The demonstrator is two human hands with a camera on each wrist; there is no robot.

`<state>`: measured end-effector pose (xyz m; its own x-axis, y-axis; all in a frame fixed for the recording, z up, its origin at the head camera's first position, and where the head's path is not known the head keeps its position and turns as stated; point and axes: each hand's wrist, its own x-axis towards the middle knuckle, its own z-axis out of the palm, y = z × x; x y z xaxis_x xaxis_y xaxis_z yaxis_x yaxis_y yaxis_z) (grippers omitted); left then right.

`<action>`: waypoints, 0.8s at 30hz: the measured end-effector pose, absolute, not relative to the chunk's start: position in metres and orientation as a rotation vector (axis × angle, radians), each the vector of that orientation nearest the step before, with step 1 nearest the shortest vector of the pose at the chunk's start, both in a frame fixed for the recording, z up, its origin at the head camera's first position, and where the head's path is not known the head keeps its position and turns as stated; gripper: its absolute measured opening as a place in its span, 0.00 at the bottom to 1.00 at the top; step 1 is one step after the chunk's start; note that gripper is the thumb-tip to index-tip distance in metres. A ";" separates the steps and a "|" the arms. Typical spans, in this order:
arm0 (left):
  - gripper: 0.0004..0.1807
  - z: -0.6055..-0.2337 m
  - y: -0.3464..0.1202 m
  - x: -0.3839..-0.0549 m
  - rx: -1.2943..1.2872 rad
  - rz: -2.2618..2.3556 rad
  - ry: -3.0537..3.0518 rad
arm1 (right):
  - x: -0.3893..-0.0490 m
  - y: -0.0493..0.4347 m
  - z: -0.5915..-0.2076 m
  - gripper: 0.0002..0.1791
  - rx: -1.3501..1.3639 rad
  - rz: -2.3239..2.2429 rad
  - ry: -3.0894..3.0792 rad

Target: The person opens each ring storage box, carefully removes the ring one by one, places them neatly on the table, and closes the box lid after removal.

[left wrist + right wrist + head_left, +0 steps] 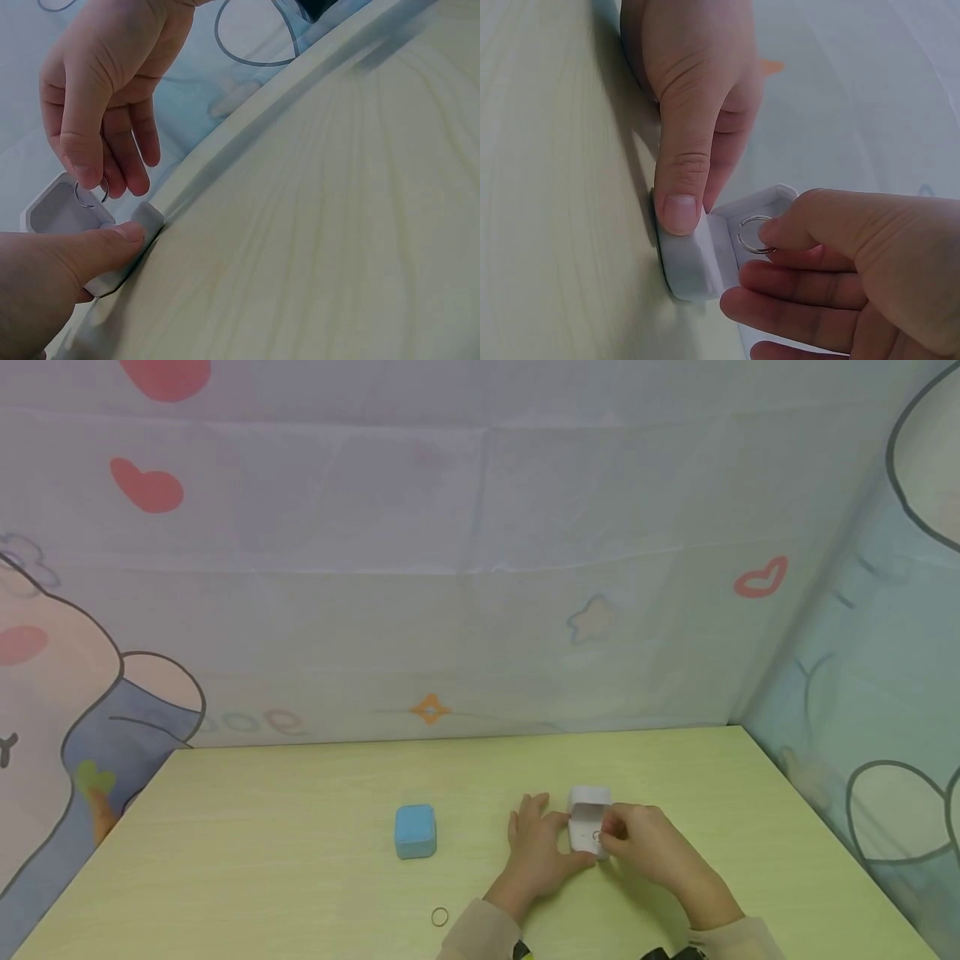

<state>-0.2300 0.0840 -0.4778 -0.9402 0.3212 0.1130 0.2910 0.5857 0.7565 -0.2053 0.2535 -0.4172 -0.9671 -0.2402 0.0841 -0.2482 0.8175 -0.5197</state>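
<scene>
A small white ring box [589,797] stands with its lid raised on the table's right half. My left hand [538,852] grips it, thumb on the front edge of the base and a finger at the side. In the right wrist view, the left thumb presses on the box base [686,266]. My right hand [652,847] pinches a thin silver ring [742,244] between thumb and index finger, in front of the open lid. The left wrist view shows the ring above the base, its top hidden by the fingertips.
A closed light-blue box [415,832] sits left of the hands on the pale wooden table [300,827]. Nearer the front edge lies another thin ring [432,917]. Behind the table hangs a printed cloth [375,610], and more cloth covers the right side.
</scene>
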 end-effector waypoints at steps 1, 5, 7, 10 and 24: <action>0.30 -0.478 0.084 -0.230 0.534 1.308 2.766 | -0.205 0.253 -0.417 0.04 0.396 0.857 -2.985; 0.30 -0.478 0.084 -0.230 0.532 1.307 2.765 | -0.205 0.253 -0.416 0.03 0.375 0.861 -3.002; 0.30 -0.477 0.084 -0.230 0.530 1.306 2.765 | -0.205 0.253 -0.415 0.03 0.372 0.858 -3.008; 0.31 -0.478 0.084 -0.230 0.526 1.303 2.765 | -0.205 0.253 -0.414 0.03 0.372 0.861 -3.012; 0.31 -0.479 0.084 -0.231 0.520 1.288 2.776 | -0.204 0.256 -0.414 0.04 0.426 0.905 -3.008</action>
